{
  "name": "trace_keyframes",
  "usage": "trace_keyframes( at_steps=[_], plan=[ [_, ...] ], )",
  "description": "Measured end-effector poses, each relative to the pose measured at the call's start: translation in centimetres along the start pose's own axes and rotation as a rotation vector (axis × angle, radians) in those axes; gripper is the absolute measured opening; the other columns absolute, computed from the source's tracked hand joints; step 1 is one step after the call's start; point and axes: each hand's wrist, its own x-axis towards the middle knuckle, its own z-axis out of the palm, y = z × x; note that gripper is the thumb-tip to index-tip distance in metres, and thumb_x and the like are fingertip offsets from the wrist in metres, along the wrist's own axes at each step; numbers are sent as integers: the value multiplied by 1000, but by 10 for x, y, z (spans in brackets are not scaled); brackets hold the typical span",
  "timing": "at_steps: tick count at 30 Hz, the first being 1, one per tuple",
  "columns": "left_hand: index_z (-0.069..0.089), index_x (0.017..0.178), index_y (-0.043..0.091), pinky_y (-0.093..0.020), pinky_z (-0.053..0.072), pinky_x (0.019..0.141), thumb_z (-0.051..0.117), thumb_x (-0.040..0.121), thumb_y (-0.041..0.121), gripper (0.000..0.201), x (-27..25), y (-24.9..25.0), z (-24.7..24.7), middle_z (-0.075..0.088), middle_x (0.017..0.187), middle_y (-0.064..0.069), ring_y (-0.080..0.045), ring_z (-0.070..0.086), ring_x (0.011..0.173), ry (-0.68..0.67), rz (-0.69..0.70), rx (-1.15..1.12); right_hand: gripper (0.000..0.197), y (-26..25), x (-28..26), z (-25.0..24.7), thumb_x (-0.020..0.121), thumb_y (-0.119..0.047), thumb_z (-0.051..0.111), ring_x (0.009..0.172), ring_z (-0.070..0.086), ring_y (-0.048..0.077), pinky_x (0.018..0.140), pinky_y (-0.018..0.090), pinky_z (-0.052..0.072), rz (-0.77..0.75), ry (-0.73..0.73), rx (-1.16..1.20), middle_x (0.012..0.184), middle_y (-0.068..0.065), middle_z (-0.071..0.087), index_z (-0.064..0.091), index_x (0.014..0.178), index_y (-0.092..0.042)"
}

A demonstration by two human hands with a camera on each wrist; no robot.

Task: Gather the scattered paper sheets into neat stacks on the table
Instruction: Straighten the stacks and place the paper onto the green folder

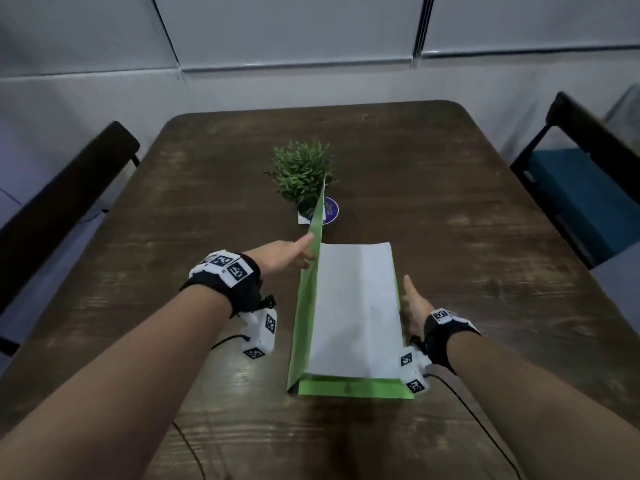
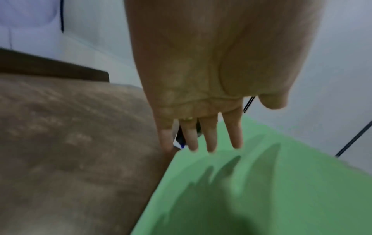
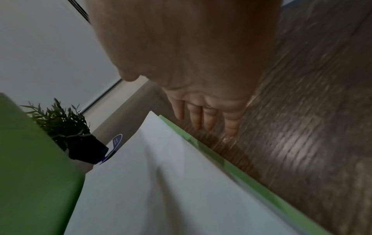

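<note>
The white paper sheets (image 1: 353,313) lie on a green sheet (image 1: 349,389) mid-table, whose left side stands upright. Your left hand (image 1: 277,259) presses flat, straight fingers (image 2: 209,135) against that raised green flap; your right hand (image 1: 412,303), fingers extended, rests edge-on beside the stack on the dark wooden table (image 1: 485,237)
</note>
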Motion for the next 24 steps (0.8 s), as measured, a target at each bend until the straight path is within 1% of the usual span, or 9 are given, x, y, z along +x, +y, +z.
trace_keyframes(
  at_steps=[3,7,10,13,14,17,18,20,24],
  plan=[
    [51,136,15,-28,29,109,29,99,53,58,28,-14,44,47,143,-5,-19,42,132,94,62,-12,111,-1,-10,-8,68,-93,30,139,35,30,107,47,35,-30,2,43,154,7,32,31,150,-17],
    [34,146,27,-44,26,114,42,91,61,65,57,-62,102,26,154,-14,-33,27,140,331,-170,-29,123,-2,-12,-9,58,-95,30,146,21,22,117,45,17,-82,-133,66,159,2,21,19,153,-17],
    [16,151,35,-53,24,112,45,86,67,78,65,-85,133,7,158,-14,-42,15,142,282,-310,-27,105,2,0,-7,75,-88,26,142,32,25,114,43,28,-89,-179,88,154,4,33,29,150,-14],
    [9,152,31,-56,25,111,51,82,68,91,74,-94,154,7,158,-13,-44,14,142,252,-340,-19,79,10,15,-11,92,-69,25,131,48,27,83,31,49,-98,-180,138,144,9,48,41,144,-11],
    [7,153,26,-55,24,112,53,80,68,96,76,-94,160,9,158,-13,-43,14,142,257,-339,-14,78,8,14,-11,92,-69,25,130,48,23,82,28,48,-95,-198,139,146,5,46,39,145,-14],
    [6,153,15,-51,20,115,62,73,68,111,78,-90,172,10,159,-10,-38,12,144,289,-334,10,103,12,21,-9,66,-91,36,135,41,16,112,36,29,-79,-241,110,148,-7,43,36,147,-28],
    [6,153,14,-51,18,116,65,71,66,114,79,-90,175,8,159,-8,-37,10,144,295,-332,11,102,14,23,-8,63,-92,40,130,47,15,112,38,31,-73,-250,137,142,-7,50,42,143,-30],
    [6,153,15,-50,16,117,72,67,62,119,79,-91,179,4,160,-5,-35,4,145,293,-325,1,83,17,27,-7,76,-84,39,119,56,15,102,38,42,-75,-245,197,135,-5,58,50,138,-30],
    [6,153,17,-49,15,118,77,64,58,122,80,-92,187,-3,160,-2,-32,-1,146,295,-303,4,84,16,27,-12,81,-80,34,121,53,22,99,42,43,-43,-245,195,139,1,53,47,141,-22]
  ],
)
